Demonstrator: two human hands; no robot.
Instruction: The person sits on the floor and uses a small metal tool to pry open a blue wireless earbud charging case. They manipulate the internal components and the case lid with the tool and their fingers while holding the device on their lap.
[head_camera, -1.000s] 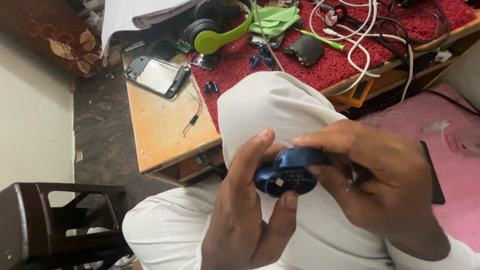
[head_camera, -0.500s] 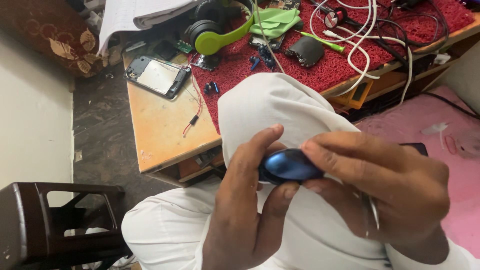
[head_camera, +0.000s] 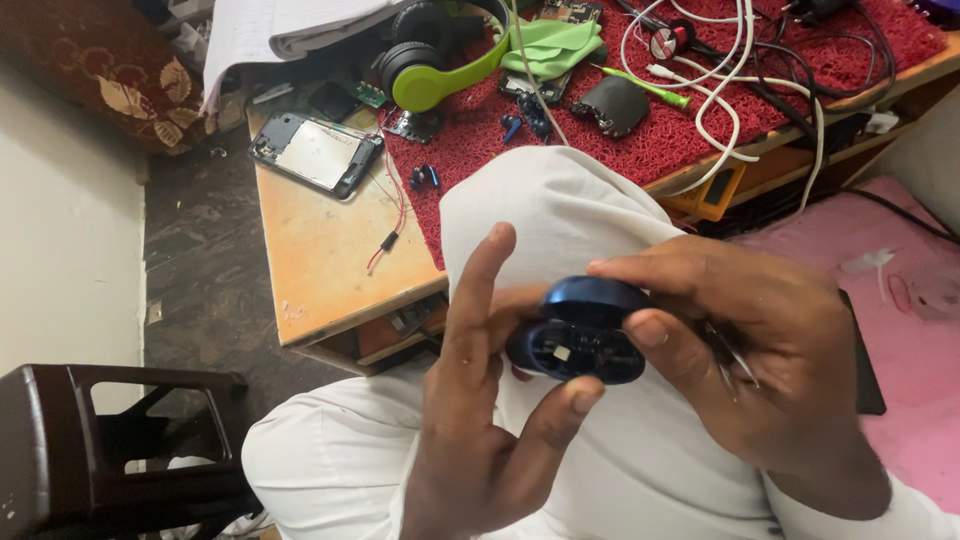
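Head view: the person sits with white-clothed knees raised, both hands in front of a low bench.
Low wooden workbench (head_camera: 320, 270): bare orange top at left, covered at right by a red looped-pile mat (head_camera: 640, 140); it sits a little lower in the picture than half a second ago.
Dark brown plastic stool (head_camera: 70, 450): at lower left on the floor, unchanged.
Lime-green and black headphones (head_camera: 440, 60): on the mat's far edge, beside a folded green cloth (head_camera: 560, 45).
Opened smartphone with its back removed (head_camera: 315, 152): flat on the bare wood, apart from the hands.
Right hand (head_camera: 760, 350): fingers wrapped over the top and right side of the case, closed on it; a thin metal tool shows under the palm.
Left hand (head_camera: 480, 400): thumb pressed under the case, forefinger raised alongside it.
Small dark blue oval earbud case (head_camera: 580, 330): pinched between both hands above the knee; half a second ago its smooth shell faced the camera, now its open underside with inner parts shows.
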